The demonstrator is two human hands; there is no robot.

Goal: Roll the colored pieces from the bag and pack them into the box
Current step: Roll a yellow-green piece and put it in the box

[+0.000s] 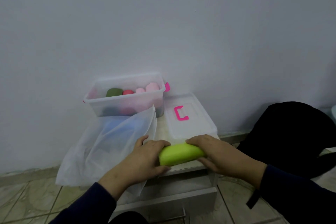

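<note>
A lime-green rolled piece (181,153) lay lengthwise at the front edge of a small table, gripped at its ends by the left hand (145,156) and the right hand (216,152). Just to its left slumped a translucent white bag (112,143), mouth open, with blue showing through it. Behind the bag stood the clear plastic box (125,96), lidless, holding upright rolls in dark green (114,92), red (128,92) and pale pink (148,87).
</note>
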